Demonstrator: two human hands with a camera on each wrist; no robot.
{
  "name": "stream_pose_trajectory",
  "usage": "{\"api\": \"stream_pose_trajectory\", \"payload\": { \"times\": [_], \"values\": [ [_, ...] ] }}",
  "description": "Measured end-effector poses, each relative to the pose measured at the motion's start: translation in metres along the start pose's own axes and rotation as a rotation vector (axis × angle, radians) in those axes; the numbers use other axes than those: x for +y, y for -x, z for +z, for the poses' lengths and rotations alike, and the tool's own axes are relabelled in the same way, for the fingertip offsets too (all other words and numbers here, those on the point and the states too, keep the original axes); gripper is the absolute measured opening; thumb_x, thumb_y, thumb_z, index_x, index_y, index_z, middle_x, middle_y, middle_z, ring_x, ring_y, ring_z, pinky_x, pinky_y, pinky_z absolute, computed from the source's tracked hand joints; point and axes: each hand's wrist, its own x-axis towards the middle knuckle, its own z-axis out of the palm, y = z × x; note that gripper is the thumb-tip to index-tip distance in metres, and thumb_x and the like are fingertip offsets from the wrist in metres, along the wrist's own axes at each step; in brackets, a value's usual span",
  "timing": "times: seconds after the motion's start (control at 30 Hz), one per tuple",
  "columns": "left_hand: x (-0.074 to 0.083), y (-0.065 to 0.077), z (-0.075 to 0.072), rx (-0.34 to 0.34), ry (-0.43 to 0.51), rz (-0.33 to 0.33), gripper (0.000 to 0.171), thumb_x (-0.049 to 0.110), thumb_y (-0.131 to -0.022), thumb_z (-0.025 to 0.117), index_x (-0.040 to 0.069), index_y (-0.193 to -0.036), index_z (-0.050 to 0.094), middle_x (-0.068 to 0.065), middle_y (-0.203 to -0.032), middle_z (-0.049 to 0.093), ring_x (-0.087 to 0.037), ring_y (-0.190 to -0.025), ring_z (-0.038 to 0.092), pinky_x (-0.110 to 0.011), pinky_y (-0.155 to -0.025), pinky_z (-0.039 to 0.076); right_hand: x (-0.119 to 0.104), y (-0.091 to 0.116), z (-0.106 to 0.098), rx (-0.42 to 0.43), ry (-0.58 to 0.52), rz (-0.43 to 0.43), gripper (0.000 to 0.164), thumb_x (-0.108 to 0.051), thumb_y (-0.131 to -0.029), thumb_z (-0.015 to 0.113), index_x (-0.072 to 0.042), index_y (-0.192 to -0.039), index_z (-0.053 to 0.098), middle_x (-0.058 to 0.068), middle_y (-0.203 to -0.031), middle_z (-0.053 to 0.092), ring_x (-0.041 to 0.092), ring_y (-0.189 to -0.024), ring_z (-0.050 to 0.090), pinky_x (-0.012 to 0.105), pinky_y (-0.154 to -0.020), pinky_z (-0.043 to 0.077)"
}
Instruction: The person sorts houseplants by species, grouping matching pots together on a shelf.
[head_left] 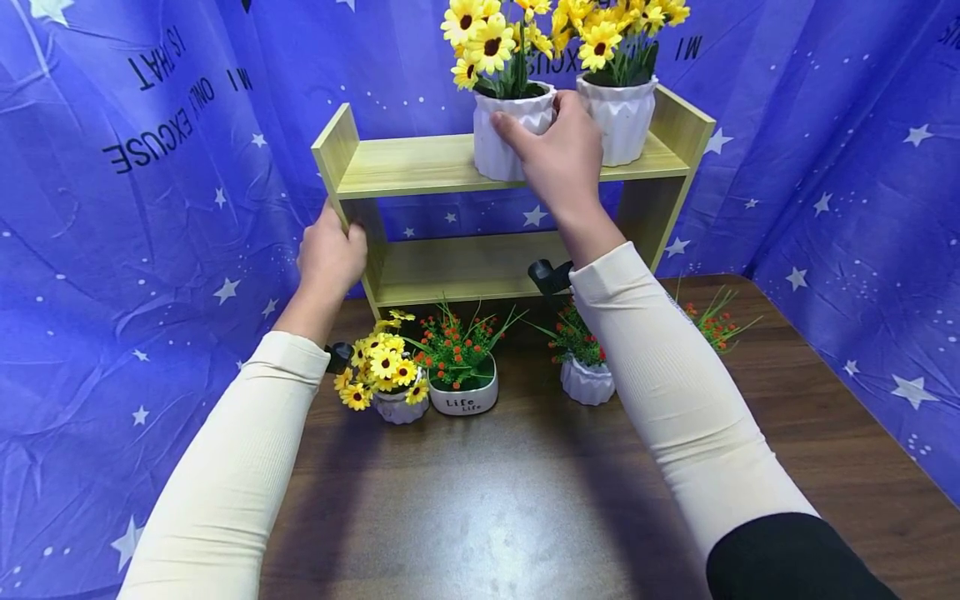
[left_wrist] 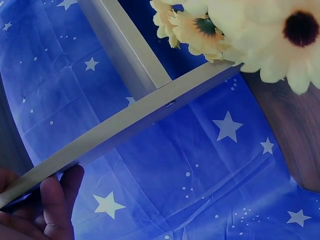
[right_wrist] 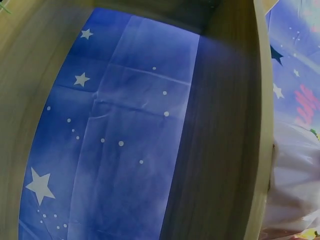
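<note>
My right hand (head_left: pixel 564 154) grips a white flowerpot (head_left: pixel 504 137) of yellow daisies by its right side, thumb across the front. This pot is at the top board of a small wooden shelf (head_left: pixel 420 162). Just right of it stands a second white pot (head_left: pixel 621 121) of yellow daisies. In the head view my left hand (head_left: pixel 332 250) holds the shelf's left side panel (head_left: pixel 337 150). The left wrist view shows that hand's fingers (left_wrist: pixel 56 200) bent about the panel's edge. From the right wrist, the lower compartment and a white pot (right_wrist: pixel 292 175) at the side are seen; the hand is out of frame.
On the brown table (head_left: pixel 465 500), before the shelf, stand a small yellow daisy pot (head_left: pixel 401 407), a white "Life" planter (head_left: pixel 465 400) with red flowers and another red-flowered pot (head_left: pixel 587 382). More red flowers (head_left: pixel 712 325) show behind my right sleeve. A blue starry curtain (head_left: pixel 187 250) hangs behind.
</note>
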Motion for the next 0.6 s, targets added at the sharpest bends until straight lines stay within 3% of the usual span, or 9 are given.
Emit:
{"api": "stream_pose_trajectory", "payload": {
  "times": [0.2,0.6],
  "values": [
    [0.0,0.0,0.0,0.0,0.001,-0.004,0.037,0.027,-0.101,0.041,0.011,-0.134,0.047,-0.024,-0.129,0.06,-0.047,-0.121,0.055,-0.063,-0.092,0.04,-0.001,-0.006,0.004,0.004,0.087,0.022,0.077,-0.059,-0.081,0.073,-0.011,-0.137,0.05,0.004,-0.127,0.062,0.015,-0.11,0.057,0.028,-0.086,0.045],
    [0.0,0.0,0.0,0.009,0.007,-0.003,0.037,0.027,-0.101,0.041,0.011,-0.133,0.048,-0.025,-0.129,0.06,-0.046,-0.12,0.055,-0.063,-0.093,0.039,-0.001,-0.018,0.011,0.018,0.137,0.055,0.081,-0.064,-0.079,0.071,-0.011,-0.137,0.051,0.006,-0.127,0.063,0.017,-0.109,0.058,0.031,-0.087,0.045]
  ]
}}
